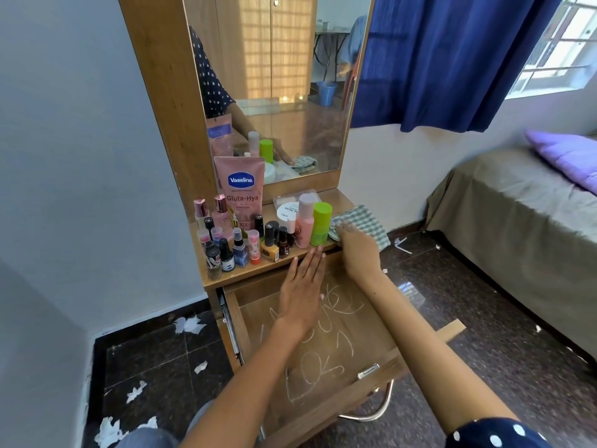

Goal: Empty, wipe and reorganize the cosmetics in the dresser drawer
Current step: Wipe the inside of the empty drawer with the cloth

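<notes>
On the left end of the wooden dresser shelf [245, 273] stand the small nail-polish bottles [240, 245], cleared out so the drawer can be wiped, with a pink Vaseline lotion pouch [240, 192] upright behind them against the mirror frame. The left hand [303, 286] lies flat, fingers straight and grasping nothing, across the shelf's front edge above the pulled-out wooden drawer [323, 344], whose bare bottom carries white scribbles. Near the shelf's middle, a pink bottle [305, 221] and a green-capped bottle [321, 224] crowd the reach. The right hand [355, 240] presses relaxed fingers on the checked green cloth [361, 223] at the right end, probably fetching it for wiping.
</notes>
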{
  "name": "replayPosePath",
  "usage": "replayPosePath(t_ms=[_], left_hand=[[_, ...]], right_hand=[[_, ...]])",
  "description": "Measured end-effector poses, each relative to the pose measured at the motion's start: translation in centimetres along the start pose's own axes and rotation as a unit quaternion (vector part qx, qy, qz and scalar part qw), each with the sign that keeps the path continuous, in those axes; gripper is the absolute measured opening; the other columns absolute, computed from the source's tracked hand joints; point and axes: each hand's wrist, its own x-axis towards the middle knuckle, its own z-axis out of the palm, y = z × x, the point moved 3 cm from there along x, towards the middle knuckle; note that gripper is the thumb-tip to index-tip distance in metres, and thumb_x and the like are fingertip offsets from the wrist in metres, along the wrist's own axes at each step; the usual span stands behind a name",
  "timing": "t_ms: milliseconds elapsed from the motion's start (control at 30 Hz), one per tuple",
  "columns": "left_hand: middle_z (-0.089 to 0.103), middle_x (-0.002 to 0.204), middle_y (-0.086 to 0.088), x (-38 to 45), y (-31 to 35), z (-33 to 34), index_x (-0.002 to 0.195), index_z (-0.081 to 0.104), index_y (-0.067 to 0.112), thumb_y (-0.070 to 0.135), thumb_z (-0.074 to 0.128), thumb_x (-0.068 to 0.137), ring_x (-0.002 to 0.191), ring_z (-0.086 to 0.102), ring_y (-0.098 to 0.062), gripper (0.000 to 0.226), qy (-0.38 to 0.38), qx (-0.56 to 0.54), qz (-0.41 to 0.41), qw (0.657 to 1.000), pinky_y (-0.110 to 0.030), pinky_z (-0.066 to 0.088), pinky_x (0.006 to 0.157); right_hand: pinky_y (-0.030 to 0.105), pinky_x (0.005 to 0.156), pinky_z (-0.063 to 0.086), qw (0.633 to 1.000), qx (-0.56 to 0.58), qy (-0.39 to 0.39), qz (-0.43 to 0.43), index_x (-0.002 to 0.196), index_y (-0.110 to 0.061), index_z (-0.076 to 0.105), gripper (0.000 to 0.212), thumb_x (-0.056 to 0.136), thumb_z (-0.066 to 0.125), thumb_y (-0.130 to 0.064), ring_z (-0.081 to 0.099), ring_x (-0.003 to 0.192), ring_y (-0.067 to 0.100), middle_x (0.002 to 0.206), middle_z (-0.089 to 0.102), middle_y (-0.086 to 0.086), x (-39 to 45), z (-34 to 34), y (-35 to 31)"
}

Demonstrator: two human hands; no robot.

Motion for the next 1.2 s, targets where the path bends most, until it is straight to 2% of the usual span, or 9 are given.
replayPosePath(t_ms=[100, 233, 400, 600, 733, 867, 1000, 1100, 1200], left_hand=[[-0.030, 0.152, -0.006, 0.0, 0.0, 0.0, 0.147, -0.019, 0.010, 0.038, 0.034, 0.100, 0.139, -0.028, -0.019, 0.076, -0.005, 0.000, 0.002, 1.000, -0.040, -0.017, 0.113], [-0.027, 0.153, -0.006, 0.0, -0.1, -0.4, 0.148, -0.017, 0.009, 0.036, 0.035, 0.100, 0.140, -0.026, -0.018, 0.076, -0.002, -0.003, 0.006, 1.000, -0.039, -0.018, 0.112], [-0.024, 0.155, -0.006, -0.1, -0.1, -0.8, 0.147, -0.018, 0.009, 0.036, 0.032, 0.101, 0.141, -0.024, -0.018, 0.073, 0.002, 0.010, 0.008, 1.000, -0.038, -0.018, 0.112], [-0.021, 0.155, -0.004, -3.7, -1.8, -2.4, 0.150, -0.003, 0.013, 0.035, 0.029, 0.103, 0.142, -0.021, -0.015, 0.061, 0.019, -0.062, 0.031, 0.997, -0.033, -0.019, 0.111], [-0.016, 0.156, 0.000, -8.4, -5.3, -2.4, 0.150, 0.013, 0.019, 0.039, 0.028, 0.102, 0.143, -0.018, -0.012, 0.054, -0.011, -0.102, 0.020, 0.994, -0.034, -0.013, 0.116], [-0.013, 0.158, -0.002, -11.8, -8.8, -2.0, 0.151, 0.012, 0.018, 0.040, 0.025, 0.102, 0.144, -0.014, -0.011, 0.055, -0.072, -0.096, -0.010, 0.993, -0.034, -0.013, 0.114], [-0.013, 0.158, -0.002, -12.9, -9.6, -0.6, 0.152, 0.001, 0.015, 0.044, 0.021, 0.102, 0.144, -0.013, -0.011, 0.062, -0.140, -0.101, -0.018, 0.985, -0.034, -0.012, 0.114], [-0.015, 0.157, -0.004, -13.1, -9.5, -0.2, 0.151, -0.005, 0.012, 0.046, 0.020, 0.101, 0.144, -0.013, -0.012, 0.066, -0.153, -0.103, -0.019, 0.983, -0.034, -0.011, 0.115], [-0.019, 0.156, -0.003, -13.3, -9.6, -0.4, 0.151, -0.008, 0.013, 0.050, 0.019, 0.100, 0.144, -0.015, -0.011, 0.069, -0.153, -0.107, -0.019, 0.982, -0.034, -0.010, 0.115]], right_hand=[[0.037, 0.076, 0.046, 0.999, 0.032, 0.031, 0.019, 0.120, -0.011, 0.055, 0.031, 0.094, 0.040, -0.002, 0.061, 0.104, 0.034, 0.116, 0.063, 0.014, -0.7, -0.7, -0.1], [0.034, 0.062, 0.032, 0.989, 0.117, 0.076, 0.057, 0.098, -0.008, 0.061, 0.015, 0.093, 0.047, -0.007, 0.061, 0.089, 0.038, 0.091, 0.067, 0.018, -2.1, -1.3, 1.2], [0.038, 0.067, 0.049, 0.952, 0.280, 0.091, 0.086, 0.095, -0.021, 0.066, 0.014, 0.091, 0.055, -0.012, 0.064, 0.073, 0.034, 0.072, 0.066, 0.011, -4.7, -1.6, 3.0], [0.035, 0.073, 0.047, 0.950, 0.302, 0.056, 0.057, 0.110, -0.016, 0.071, 0.024, 0.089, 0.061, -0.011, 0.065, 0.087, 0.028, 0.092, 0.074, 0.009, -8.3, -2.9, 3.9], [0.021, 0.058, 0.041, 0.957, 0.290, 0.018, 0.002, 0.108, -0.016, 0.071, 0.021, 0.091, 0.061, -0.009, 0.063, 0.068, 0.021, 0.079, 0.072, 0.006, -9.7, -3.3, 2.5], [0.040, 0.073, 0.053, 0.978, 0.196, -0.016, -0.075, 0.111, -0.019, 0.068, 0.022, 0.092, 0.057, -0.015, 0.066, 0.079, 0.023, 0.086, 0.070, 0.002, -10.1, -1.6, -1.1], [0.036, 0.087, 0.052, 0.968, 0.095, -0.155, -0.175, 0.121, -0.018, 0.061, 0.027, 0.096, 0.051, -0.021, 0.066, 0.100, 0.025, 0.111, 0.069, 0.007, -10.4, 2.1, -6.4], [0.038, 0.110, 0.035, 0.930, 0.043, -0.294, -0.217, 0.140, -0.016, 0.046, 0.045, 0.095, 0.051, -0.018, 0.044, 0.133, 0.029, 0.144, 0.046, 0.013, -11.1, 4.3, -8.9], [0.039, 0.119, 0.008, 0.913, 0.099, -0.374, -0.128, 0.153, -0.010, 0.014, 0.068, 0.098, 0.050, -0.026, 0.001, 0.149, 0.033, 0.161, 0.003, 0.018, -11.7, 6.1, -9.7]])
